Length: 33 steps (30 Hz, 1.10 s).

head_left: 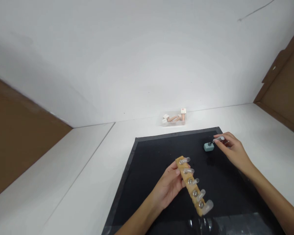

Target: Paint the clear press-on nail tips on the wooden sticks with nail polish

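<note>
My left hand (168,186) is closed round a long wooden rack (189,184), held tilted above a black mat (149,169). Several clear tubes (195,181) stick out of the rack in a row, some with small metal balls in them. My right hand (231,149) pinches one more clear tube (218,139) by its end. The tube's mouth points at a small teal holder (208,147) that sits on the mat just left of my fingers. A dark ball rests on top of the holder.
A small clear tray (174,118) with wooden and white pieces stands against the white back wall, beyond the mat's far edge. White tabletop surrounds the mat. Brown cardboard panels stand at the left and right sides.
</note>
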### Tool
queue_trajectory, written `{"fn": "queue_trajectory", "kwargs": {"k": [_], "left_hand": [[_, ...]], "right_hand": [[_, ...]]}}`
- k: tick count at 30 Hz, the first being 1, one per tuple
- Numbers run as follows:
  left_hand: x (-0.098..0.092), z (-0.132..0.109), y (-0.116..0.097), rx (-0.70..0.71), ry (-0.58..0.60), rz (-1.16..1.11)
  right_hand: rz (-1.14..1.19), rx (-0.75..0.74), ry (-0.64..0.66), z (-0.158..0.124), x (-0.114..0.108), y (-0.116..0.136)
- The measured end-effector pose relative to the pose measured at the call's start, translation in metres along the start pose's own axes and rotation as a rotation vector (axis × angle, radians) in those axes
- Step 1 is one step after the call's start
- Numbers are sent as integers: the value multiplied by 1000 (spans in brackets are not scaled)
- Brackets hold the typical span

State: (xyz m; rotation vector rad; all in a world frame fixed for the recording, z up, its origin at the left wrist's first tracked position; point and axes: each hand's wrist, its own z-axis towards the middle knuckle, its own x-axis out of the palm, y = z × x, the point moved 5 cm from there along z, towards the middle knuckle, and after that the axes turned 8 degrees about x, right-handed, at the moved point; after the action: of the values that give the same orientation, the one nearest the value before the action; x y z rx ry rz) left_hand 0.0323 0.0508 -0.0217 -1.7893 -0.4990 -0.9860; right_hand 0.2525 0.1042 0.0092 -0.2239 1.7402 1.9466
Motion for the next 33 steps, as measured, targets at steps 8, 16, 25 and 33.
{"fn": "queue_trajectory", "kwargs": {"k": [8, 16, 25, 33], "left_hand": [[1, 1, 0, 4, 3, -8], [0, 0, -2, 8, 5, 2], [0, 1, -1, 16, 13, 22], [2, 1, -1, 15, -2, 31]], "right_hand": [[245, -50, 34, -12, -10, 25], [474, -237, 323, -52, 1, 62], [515, -203, 499, -65, 20, 68], [506, -223, 552, -67, 21, 71]]}}
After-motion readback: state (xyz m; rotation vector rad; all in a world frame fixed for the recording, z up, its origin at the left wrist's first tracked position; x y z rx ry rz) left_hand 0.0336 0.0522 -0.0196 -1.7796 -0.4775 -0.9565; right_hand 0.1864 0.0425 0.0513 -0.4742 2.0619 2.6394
